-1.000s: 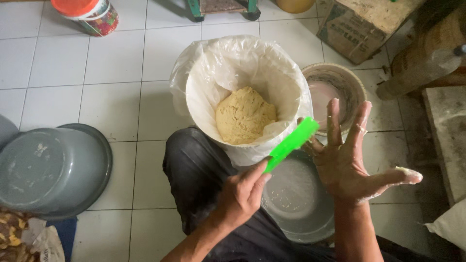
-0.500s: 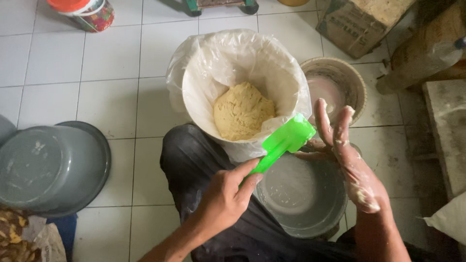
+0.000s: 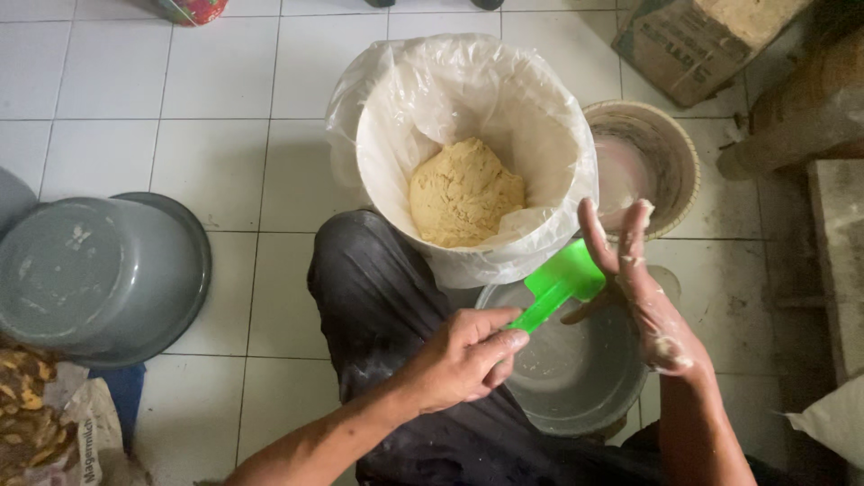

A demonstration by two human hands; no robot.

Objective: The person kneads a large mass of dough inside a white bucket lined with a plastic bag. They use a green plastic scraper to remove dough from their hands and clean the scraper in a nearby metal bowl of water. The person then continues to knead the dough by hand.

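Right hand (image 3: 650,286) has turned edge-on since earlier, fingers together, now touching the green scraper (image 3: 560,285) blade. Left hand (image 3: 466,353) is gripping its handle; scraper's long axis is running 8 to 2 o'clock over the grey basin (image 3: 576,378), dough (image 3: 465,192) sitting at 11 in the lined bucket (image 3: 549,117).

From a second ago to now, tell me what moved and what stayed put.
The right hand turned from an open, spread palm to edge-on, and the green scraper held by the left hand has come against its palm. The left hand kept its grip throughout. The dough in the lined bucket and the grey basin below the hands stayed as they were.
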